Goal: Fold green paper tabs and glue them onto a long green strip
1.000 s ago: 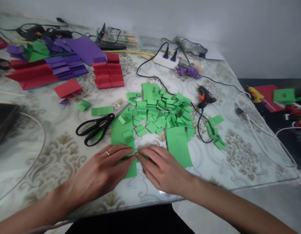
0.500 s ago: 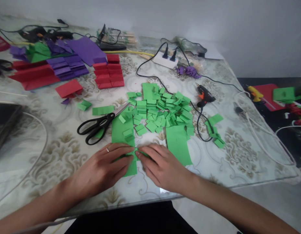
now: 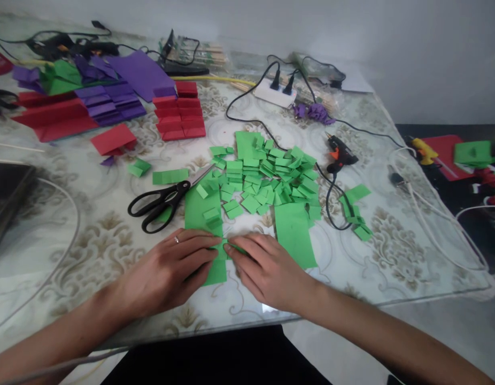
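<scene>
Both hands press on a small folded green paper strip (image 3: 224, 250) at the front of the table. My left hand (image 3: 173, 270) is closed on its left end, fingers together, over a longer green paper sheet (image 3: 199, 214). My right hand (image 3: 267, 270) pinches the strip's right end; the fingers hide much of it. Just beyond lies a heap of small folded green paper pieces (image 3: 271, 176). Black-handled scissors (image 3: 167, 203) rest left of the heap, blades touching the paper. Another green sheet (image 3: 295, 232) lies right of my right hand.
A hot glue gun (image 3: 339, 152) lies to the right, its cord near the green paper. A white power strip (image 3: 275, 93) stands at the back. Folded red paper (image 3: 179, 117) and purple paper (image 3: 141, 75) lie at the back left. A dark box-like object (image 3: 9, 198) sits left.
The camera view has shifted slightly. Both hands stay at the green strip, and more of its middle shows between the fingertips.
</scene>
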Available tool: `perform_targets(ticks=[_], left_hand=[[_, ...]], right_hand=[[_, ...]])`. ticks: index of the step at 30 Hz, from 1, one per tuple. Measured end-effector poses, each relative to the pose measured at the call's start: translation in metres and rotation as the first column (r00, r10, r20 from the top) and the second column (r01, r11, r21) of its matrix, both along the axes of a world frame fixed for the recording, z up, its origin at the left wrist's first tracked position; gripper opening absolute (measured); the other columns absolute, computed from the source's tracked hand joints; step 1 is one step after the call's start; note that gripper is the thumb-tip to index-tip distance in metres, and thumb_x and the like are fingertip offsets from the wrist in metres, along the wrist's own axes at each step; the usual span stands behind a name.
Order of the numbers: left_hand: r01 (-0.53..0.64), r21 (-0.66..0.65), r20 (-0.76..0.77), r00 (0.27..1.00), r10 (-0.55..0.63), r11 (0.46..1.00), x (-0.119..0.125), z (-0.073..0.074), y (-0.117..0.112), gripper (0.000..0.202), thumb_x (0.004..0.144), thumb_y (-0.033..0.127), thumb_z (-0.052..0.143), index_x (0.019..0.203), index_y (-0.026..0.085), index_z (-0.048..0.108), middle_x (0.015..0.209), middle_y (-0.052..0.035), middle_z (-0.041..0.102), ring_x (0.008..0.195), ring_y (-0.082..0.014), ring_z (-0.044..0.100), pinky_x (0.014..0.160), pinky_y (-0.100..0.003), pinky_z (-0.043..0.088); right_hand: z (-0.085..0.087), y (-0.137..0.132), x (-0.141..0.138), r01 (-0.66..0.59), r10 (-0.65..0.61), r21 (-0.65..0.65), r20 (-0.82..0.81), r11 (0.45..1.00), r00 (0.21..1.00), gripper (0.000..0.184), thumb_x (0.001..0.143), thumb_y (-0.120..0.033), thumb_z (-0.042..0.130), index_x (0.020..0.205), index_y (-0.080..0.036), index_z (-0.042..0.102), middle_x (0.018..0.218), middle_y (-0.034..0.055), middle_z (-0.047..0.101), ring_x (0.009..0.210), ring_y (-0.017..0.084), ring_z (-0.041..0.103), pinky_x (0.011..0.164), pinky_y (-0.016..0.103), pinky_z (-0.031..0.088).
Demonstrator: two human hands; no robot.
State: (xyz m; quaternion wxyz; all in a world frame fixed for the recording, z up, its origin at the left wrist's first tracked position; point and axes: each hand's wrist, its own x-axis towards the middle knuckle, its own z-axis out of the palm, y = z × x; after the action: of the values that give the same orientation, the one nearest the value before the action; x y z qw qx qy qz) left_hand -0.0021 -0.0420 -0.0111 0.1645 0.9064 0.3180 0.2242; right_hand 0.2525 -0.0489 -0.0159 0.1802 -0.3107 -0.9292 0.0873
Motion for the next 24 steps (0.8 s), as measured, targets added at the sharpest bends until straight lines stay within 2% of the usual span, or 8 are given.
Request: perform_targets(ticks=[6, 12, 19, 24], left_hand=[[0.025, 0.029, -0.044, 0.999, -0.023, 0.999, -0.0001, 0.0022, -0.0002, 0.013, 0.095, 0.009, 0.06, 0.102, 0.015, 0.069, 0.123, -0.0097, 0.074, 0.115, -0.0258, 0.067, 0.098, -0.041, 0.055], [0.053, 0.003, -0.084, 0.995, -0.052, 0.999, -0.0014, 0.004, -0.0014, 0.013, 0.096, 0.008, 0.056, 0.099, 0.015, 0.066, 0.128, -0.0105, 0.07, 0.119, -0.0272, 0.064, 0.099, -0.043, 0.054], [0.05, 0.008, -0.089, 0.995, -0.049, 0.999, -0.0017, 0.0024, -0.0022, 0.028, 0.094, 0.009, 0.057, 0.12, 0.016, 0.066, 0.128, -0.0122, 0.07, 0.121, -0.0294, 0.063, 0.101, -0.046, 0.054], [0.046, 0.026, -0.075, 0.996, -0.044, 0.999, -0.0013, 0.0042, -0.0028, 0.019, 0.096, 0.009, 0.056, 0.109, 0.017, 0.067, 0.125, -0.0111, 0.072, 0.119, -0.0281, 0.065, 0.099, -0.044, 0.055]], right_hand=[[0.0009, 0.0003, 0.0006, -0.013, 0.013, -0.005, -0.012, 1.0, 1.0, 0.033, 0.1, -0.018, 0.052, 0.128, -0.007, 0.066, 0.127, 0.016, 0.068, 0.108, 0.028, 0.059, 0.095, 0.045, 0.055], [0.0004, -0.0004, 0.0038, -0.042, 0.041, -0.008, -0.045, 0.999, 0.998, 0.031, 0.098, -0.014, 0.054, 0.126, -0.011, 0.068, 0.128, 0.0166, 0.067, 0.118, 0.029, 0.058, 0.099, 0.045, 0.055], [-0.003, -0.0028, 0.0036, -0.018, 0.019, 0.007, -0.043, 1.0, 0.999, 0.032, 0.097, -0.013, 0.059, 0.128, -0.012, 0.068, 0.131, 0.0164, 0.066, 0.117, 0.029, 0.059, 0.1, 0.045, 0.055], [-0.0031, -0.0024, 0.0043, -0.042, 0.044, 0.019, -0.08, 0.999, 0.996, 0.028, 0.097, -0.013, 0.06, 0.123, -0.012, 0.071, 0.127, 0.0149, 0.068, 0.119, 0.029, 0.057, 0.102, 0.044, 0.054]])
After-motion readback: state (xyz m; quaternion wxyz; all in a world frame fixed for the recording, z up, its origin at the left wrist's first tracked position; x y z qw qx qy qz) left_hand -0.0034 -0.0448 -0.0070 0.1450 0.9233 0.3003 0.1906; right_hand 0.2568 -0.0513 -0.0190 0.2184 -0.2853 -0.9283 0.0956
